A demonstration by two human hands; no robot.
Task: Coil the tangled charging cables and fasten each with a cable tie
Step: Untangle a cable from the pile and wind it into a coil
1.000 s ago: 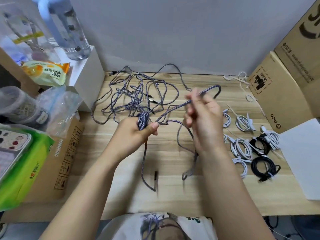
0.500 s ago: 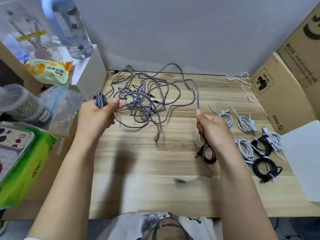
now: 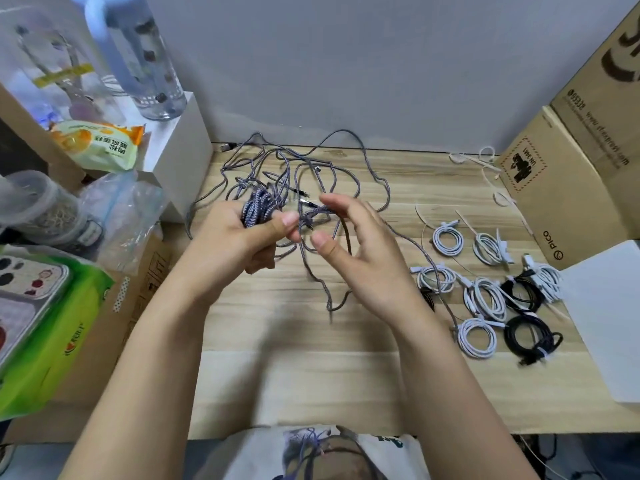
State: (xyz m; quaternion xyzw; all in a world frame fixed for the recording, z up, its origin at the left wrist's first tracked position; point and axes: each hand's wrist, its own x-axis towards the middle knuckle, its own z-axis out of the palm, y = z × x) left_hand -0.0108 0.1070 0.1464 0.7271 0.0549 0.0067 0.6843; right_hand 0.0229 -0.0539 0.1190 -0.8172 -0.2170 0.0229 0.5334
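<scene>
Here, in the head view, the left hand (image 3: 242, 237) is gripping a small braided coil (image 3: 257, 210) at frame centre, while the right hand (image 3: 353, 244) is hovering beside it, grip wide and fingers spread. The loose grey tangle (image 3: 294, 174) is sprawling across the tabletop (image 3: 311, 375) behind, so pulling could tighten a knot or drag it into the tied white and black coils (image 3: 485, 299) at right.

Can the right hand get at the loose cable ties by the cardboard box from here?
Probably yes: the right hand is open and holds nothing, and the bare table lies between it and the loose cable ties.
</scene>
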